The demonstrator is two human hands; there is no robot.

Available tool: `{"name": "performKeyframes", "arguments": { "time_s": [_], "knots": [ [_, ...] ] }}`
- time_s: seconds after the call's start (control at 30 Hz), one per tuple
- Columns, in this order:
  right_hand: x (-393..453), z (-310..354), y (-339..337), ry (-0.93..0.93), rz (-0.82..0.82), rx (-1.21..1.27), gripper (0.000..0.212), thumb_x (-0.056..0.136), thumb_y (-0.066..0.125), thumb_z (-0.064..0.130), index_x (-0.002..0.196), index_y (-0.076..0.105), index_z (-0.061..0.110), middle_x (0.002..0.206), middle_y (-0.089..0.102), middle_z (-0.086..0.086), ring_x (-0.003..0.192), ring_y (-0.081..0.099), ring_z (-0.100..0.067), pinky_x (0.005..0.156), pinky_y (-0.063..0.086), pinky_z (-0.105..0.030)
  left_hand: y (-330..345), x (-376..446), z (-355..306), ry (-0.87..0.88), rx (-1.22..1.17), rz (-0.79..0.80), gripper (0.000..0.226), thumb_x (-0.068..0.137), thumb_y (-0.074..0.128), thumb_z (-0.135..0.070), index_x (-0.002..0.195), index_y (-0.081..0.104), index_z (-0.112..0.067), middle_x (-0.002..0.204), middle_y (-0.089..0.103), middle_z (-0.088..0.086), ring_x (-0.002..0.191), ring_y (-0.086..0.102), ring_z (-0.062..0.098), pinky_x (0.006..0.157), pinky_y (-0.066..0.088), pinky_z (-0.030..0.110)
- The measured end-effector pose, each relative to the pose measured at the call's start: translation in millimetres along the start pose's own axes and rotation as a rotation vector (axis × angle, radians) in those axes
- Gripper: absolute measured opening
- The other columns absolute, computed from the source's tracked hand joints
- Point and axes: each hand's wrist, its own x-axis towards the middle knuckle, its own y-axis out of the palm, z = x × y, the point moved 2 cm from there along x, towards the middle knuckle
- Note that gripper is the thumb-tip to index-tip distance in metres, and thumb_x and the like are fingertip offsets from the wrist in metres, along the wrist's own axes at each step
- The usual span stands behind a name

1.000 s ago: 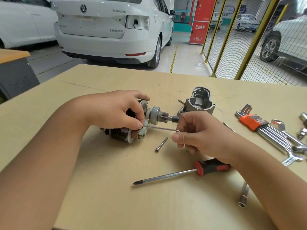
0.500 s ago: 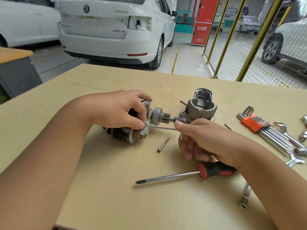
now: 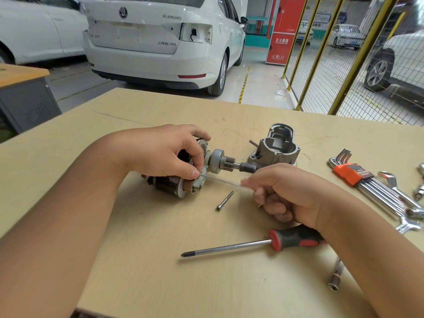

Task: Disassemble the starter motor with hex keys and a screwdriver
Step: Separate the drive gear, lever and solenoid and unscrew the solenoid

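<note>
Motor: the motor (image 3: 183, 177) lies on its side on the table (image 3: 142, 260), left of middle, pinion end pointing right — my left hand (image 3: 165, 154) curls over its top, thumb pressed at the near flange.
Key: a thin hex key (image 3: 220, 180) runs from that flange rightward to my right hand (image 3: 284, 193), which pinches its far end with the other fingers curled under; it is blurred, so I cannot tell how deep it sits.
Change: a second ago my right hand held the key's end level with the flange; now it has rolled down and toward me — I take that as part of a turn on a screw.
Meaning: judging by the bolt (image 3: 224, 200) lying loose just near of the motor, one fastener is already out and this is likely the next.
Housing: the nose housing (image 3: 275, 150) stands apart, far right of the motor — already off.
Tools: the screwdriver (image 3: 252, 243) lies near me under my right wrist; the key set (image 3: 353, 173) lies at the right edge beside some wrenches (image 3: 399, 193).
</note>
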Motion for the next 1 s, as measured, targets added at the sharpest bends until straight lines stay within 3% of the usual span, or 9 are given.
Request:
{"name": "performKeyframes", "arguments": {
  "time_s": [0.07,0.3,0.43,0.63,0.77,0.87,1.0],
  "knots": [
    [0,0,0,-0.045,-0.039,-0.004,0.026,0.085,0.075,0.021,0.063,0.062,0.015,0.064,0.058,-0.011,0.036,0.033,-0.014,0.04,0.025,-0.016,0,0,0,-0.003,0.0,0.002,0.014,0.091,0.075,-0.031,0.08,0.076,-0.04,0.15,0.035,-0.031,0.133,0.044,-0.001,0.109,0.041,0.037],
    [-5,-2,4,-0.099,-0.039,-0.19,0.036,0.082,0.079,0.041,0.083,0.069,0.006,0.066,0.061,-0.008,0.041,0.038,-0.017,0.041,0.028,-0.019,-1,-1,0,0.002,-0.003,-0.011,0.013,0.09,0.075,-0.031,0.079,0.076,-0.038,0.149,0.037,-0.031,0.132,0.043,-0.003,0.106,0.04,0.03],
    [-9,-1,7,-0.17,0.061,-0.325,0.023,0.077,0.085,0.037,0.084,0.076,0.017,0.06,0.06,-0.002,0.047,0.037,-0.019,0.044,0.027,-0.024,-1,-1,1,0.005,-0.005,-0.016,0.013,0.09,0.075,-0.031,0.079,0.076,-0.037,0.149,0.037,-0.031,0.131,0.044,-0.004,0.108,0.041,0.032],
    [-10,5,10,-0.408,-0.04,-0.721,0.02,0.078,0.085,0.035,0.076,0.07,0.023,0.07,0.068,0.003,0.053,0.052,-0.001,0.049,0.042,-0.016,-1,0,2,0.007,-0.007,-0.02,0.01,0.089,0.076,-0.031,0.081,0.076,-0.037,0.15,0.038,-0.031,0.132,0.044,-0.003,0.11,0.041,0.036],
    [-9,2,6,-0.404,0.01,-0.381,0.021,0.087,0.079,0.02,0.075,0.063,0.016,0.054,0.061,0.002,0.04,0.045,-0.014,0.039,0.035,-0.021,-1,-1,3,0.003,-0.011,-0.023,0.011,0.09,0.075,-0.032,0.081,0.076,-0.038,0.15,0.038,-0.032,0.133,0.044,-0.003,0.111,0.04,0.037],
    [-8,2,3,-0.433,0.017,-0.208,0.013,0.087,0.079,0.015,0.083,0.066,0.014,0.07,0.071,-0.013,0.042,0.051,-0.019,0.042,0.041,-0.026,0,-1,2,-0.002,-0.008,-0.023,0.011,0.09,0.075,-0.033,0.08,0.076,-0.038,0.15,0.037,-0.033,0.133,0.044,-0.003,0.111,0.04,0.038],
    [-6,1,4,-0.437,0.068,-0.149,0.004,0.091,0.074,0.012,0.088,0.072,0.013,0.071,0.07,-0.016,0.043,0.052,-0.021,0.042,0.043,-0.027,-1,-2,1,-0.009,0.0,-0.017,0.012,0.09,0.075,-0.033,0.079,0.076,-0.037,0.152,0.036,-0.032,0.134,0.043,-0.002,0.11,0.041,0.037]
  ]
}}
